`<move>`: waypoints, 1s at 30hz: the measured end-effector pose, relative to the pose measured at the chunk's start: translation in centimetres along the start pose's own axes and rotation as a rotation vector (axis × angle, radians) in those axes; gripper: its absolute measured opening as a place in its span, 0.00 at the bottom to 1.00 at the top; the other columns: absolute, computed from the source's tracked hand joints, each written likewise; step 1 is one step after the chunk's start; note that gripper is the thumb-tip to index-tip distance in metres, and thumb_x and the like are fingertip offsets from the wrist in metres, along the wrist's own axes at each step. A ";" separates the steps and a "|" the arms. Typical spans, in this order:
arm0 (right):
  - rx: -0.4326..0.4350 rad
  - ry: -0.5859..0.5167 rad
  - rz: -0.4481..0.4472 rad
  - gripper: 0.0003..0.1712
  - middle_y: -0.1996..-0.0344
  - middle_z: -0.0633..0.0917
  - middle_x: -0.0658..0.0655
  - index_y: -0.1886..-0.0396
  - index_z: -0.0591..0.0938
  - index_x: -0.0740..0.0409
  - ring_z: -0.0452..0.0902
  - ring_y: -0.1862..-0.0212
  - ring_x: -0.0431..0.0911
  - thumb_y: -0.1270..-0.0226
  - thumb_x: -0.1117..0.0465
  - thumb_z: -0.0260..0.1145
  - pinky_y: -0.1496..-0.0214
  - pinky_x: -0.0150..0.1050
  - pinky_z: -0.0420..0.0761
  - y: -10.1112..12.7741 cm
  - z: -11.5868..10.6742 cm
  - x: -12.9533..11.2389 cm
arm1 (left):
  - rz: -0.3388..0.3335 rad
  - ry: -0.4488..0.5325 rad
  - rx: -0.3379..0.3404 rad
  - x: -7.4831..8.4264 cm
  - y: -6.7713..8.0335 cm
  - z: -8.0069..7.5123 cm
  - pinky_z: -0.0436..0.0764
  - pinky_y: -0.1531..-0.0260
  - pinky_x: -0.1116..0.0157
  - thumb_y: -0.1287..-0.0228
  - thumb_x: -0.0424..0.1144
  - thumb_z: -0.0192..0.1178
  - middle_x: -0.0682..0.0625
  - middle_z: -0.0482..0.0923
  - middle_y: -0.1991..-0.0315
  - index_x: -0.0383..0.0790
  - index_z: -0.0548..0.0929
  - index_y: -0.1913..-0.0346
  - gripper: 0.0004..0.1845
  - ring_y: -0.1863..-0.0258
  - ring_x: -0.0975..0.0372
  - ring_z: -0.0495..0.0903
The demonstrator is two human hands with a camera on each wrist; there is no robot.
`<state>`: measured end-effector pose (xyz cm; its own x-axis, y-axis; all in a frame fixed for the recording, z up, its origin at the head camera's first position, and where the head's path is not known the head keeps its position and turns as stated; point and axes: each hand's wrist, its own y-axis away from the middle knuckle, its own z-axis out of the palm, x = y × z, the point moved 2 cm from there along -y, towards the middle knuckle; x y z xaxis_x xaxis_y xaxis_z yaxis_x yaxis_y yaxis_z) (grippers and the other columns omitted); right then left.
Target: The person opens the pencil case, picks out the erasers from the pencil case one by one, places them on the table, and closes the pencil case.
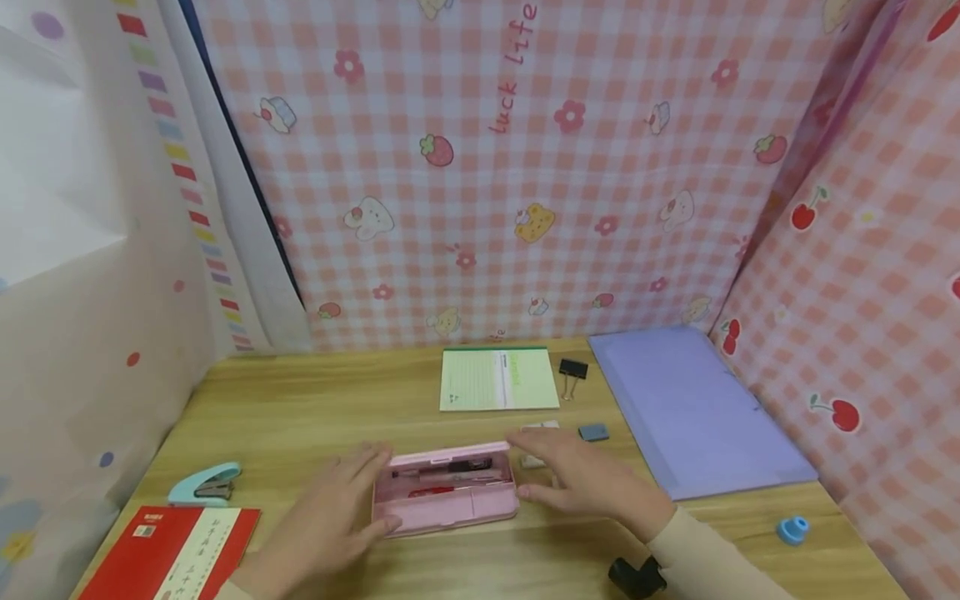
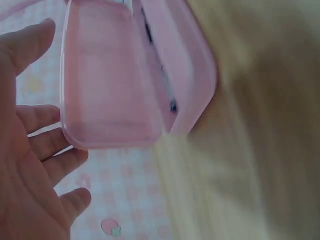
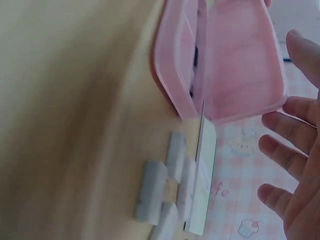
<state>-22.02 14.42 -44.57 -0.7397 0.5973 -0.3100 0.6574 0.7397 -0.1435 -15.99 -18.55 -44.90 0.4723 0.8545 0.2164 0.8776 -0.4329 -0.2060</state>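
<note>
Wooden tabletop (image 1: 315, 417) — pink case (image 1: 446, 493), notepad (image 1: 498, 379), clip (image 1: 572, 371), purple folder (image 1: 693, 412), stapler (image 1: 206, 485), red booklet (image 1: 172, 552) — all lying flat.

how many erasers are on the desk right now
2, as far as I can tell. A grey eraser lies beside the purple folder. A white eraser sits behind the right hand, partly covered. More may be hidden under the hands.

A cream long sleeve (image 1: 720, 558) and a black wrist-mounted camera (image 1: 636, 577).
</note>
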 end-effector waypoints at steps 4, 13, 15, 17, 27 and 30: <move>0.027 0.087 -0.023 0.33 0.38 0.76 0.54 0.35 0.74 0.53 0.69 0.36 0.51 0.34 0.41 0.62 0.35 0.50 0.68 1.3 0.7 -1.3 | 0.024 0.043 -0.062 1.3 1.0 1.1 0.60 0.37 0.41 0.43 0.61 0.64 0.42 0.65 0.32 0.37 0.66 0.30 0.44 0.32 0.48 0.62; 0.048 0.188 0.030 0.33 0.34 0.72 0.57 0.34 0.74 0.53 0.67 0.34 0.51 0.26 0.38 0.46 0.35 0.54 0.67 -0.2 4.4 -2.4 | 0.012 0.029 -0.328 2.0 1.0 3.4 0.56 0.37 0.37 0.43 0.71 0.53 0.38 0.52 0.26 0.38 0.61 0.27 0.50 0.28 0.43 0.51; 0.004 0.191 0.066 0.35 0.31 0.67 0.56 0.29 0.68 0.53 0.62 0.31 0.50 0.25 0.37 0.43 0.34 0.58 0.64 -0.7 5.1 -2.3 | 0.016 0.020 -0.325 2.2 1.1 3.8 0.56 0.37 0.36 0.44 0.72 0.53 0.36 0.52 0.27 0.36 0.60 0.28 0.52 0.29 0.42 0.51; -0.032 0.191 0.096 0.36 0.28 0.62 0.56 0.27 0.63 0.52 0.58 0.29 0.50 0.25 0.37 0.43 0.34 0.60 0.61 -1.0 5.5 -2.2 | 0.018 0.020 -0.315 2.5 1.3 4.1 0.56 0.37 0.36 0.45 0.72 0.54 0.34 0.52 0.27 0.35 0.61 0.28 0.53 0.29 0.41 0.51; -0.046 0.148 0.147 0.39 0.26 0.56 0.54 0.25 0.58 0.51 0.50 0.26 0.50 0.28 0.37 0.48 0.32 0.61 0.58 -1.0 6.2 -2.1 | 0.014 -0.009 -0.279 3.3 1.8 4.1 0.55 0.37 0.37 0.47 0.75 0.53 0.34 0.50 0.27 0.33 0.60 0.28 0.56 0.29 0.40 0.49; -0.031 0.149 0.151 0.39 0.26 0.56 0.54 0.25 0.58 0.51 0.50 0.26 0.50 0.28 0.37 0.49 0.32 0.61 0.58 -1.3 6.1 -2.1 | -0.001 -0.005 -0.272 3.2 1.5 3.9 0.53 0.36 0.37 0.48 0.75 0.53 0.36 0.49 0.26 0.34 0.61 0.28 0.56 0.28 0.41 0.48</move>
<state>-20.47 10.34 -49.45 -0.6475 0.7398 -0.1831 0.7596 0.6460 -0.0758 -13.45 -15.36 -48.25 0.4715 0.8560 0.2119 0.8682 -0.4927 0.0586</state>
